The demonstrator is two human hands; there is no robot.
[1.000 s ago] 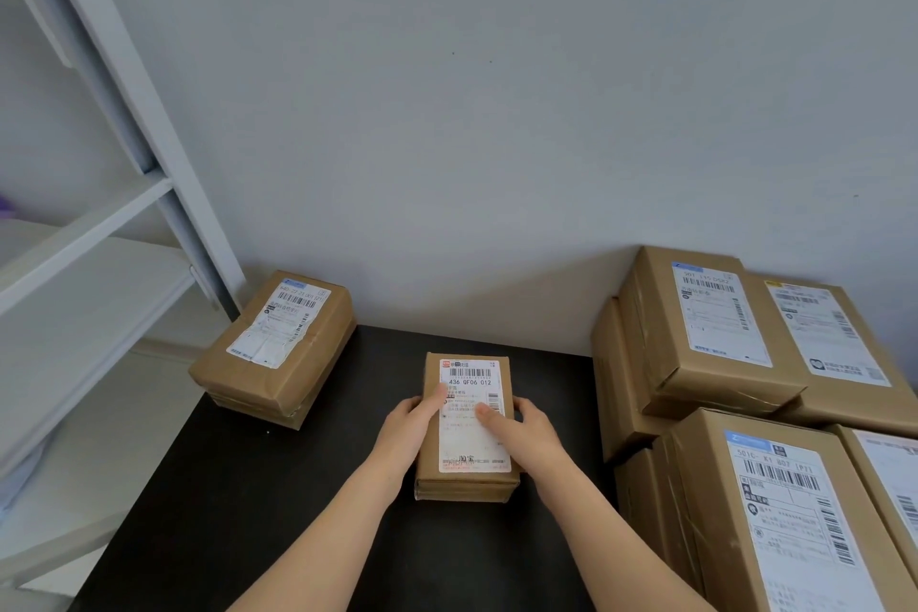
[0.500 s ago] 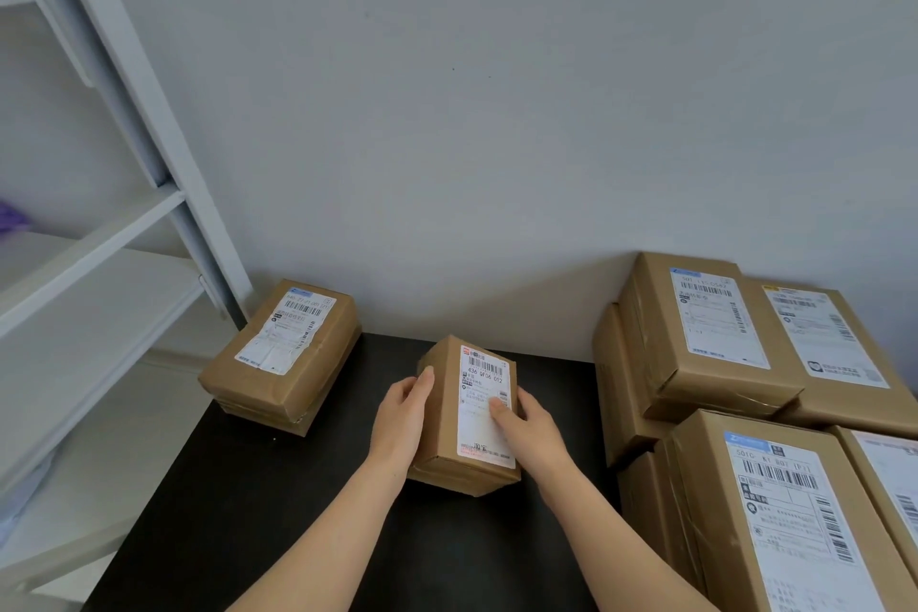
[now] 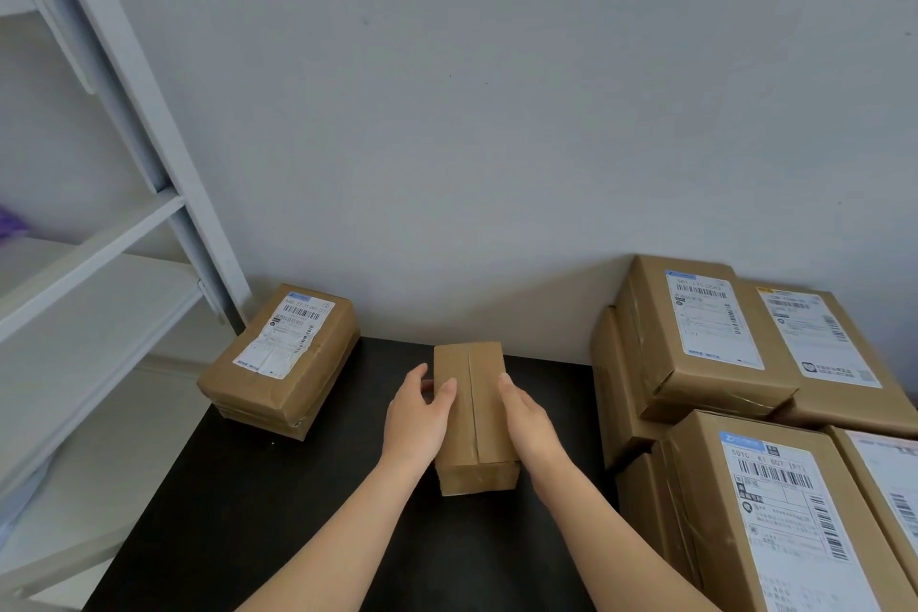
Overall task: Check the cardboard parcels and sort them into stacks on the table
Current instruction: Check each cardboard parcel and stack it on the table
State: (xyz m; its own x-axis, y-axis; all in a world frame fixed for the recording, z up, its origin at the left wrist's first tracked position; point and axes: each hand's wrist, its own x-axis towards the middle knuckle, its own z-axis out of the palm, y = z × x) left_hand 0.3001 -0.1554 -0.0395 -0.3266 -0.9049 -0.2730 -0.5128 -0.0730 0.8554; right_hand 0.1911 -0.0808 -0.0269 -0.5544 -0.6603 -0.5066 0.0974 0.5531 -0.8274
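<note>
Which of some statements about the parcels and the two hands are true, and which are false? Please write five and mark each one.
1. The left hand and the right hand both hold the middle parcel. True.
2. The middle parcel shows a label on top. False: its top shows only a seam.
3. The left parcel lies with its label up. True.
4. The left parcel touches the middle parcel. False: bare table lies between them.
5. The right parcels are stacked. True.
</note>
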